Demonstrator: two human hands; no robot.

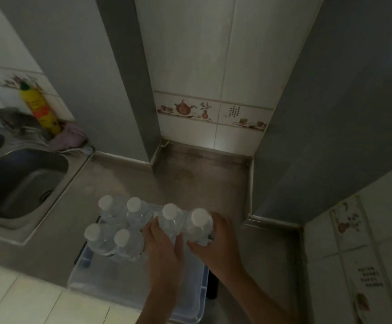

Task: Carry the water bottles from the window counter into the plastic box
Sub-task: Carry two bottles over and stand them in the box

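A clear plastic box sits at the near edge of the steel counter. Inside it, at its far left, stand several clear water bottles with white caps. My left hand is shut on one more water bottle, held upright over the box's far right part. My right hand grips another water bottle just beside it, also upright. The two held bottles nearly touch each other. Their lower parts are hidden by my fingers.
A steel sink lies to the left, with a yellow detergent bottle and a pink cloth behind it. The steel counter runs back into a tiled recess between grey walls. A tiled wall stands at right.
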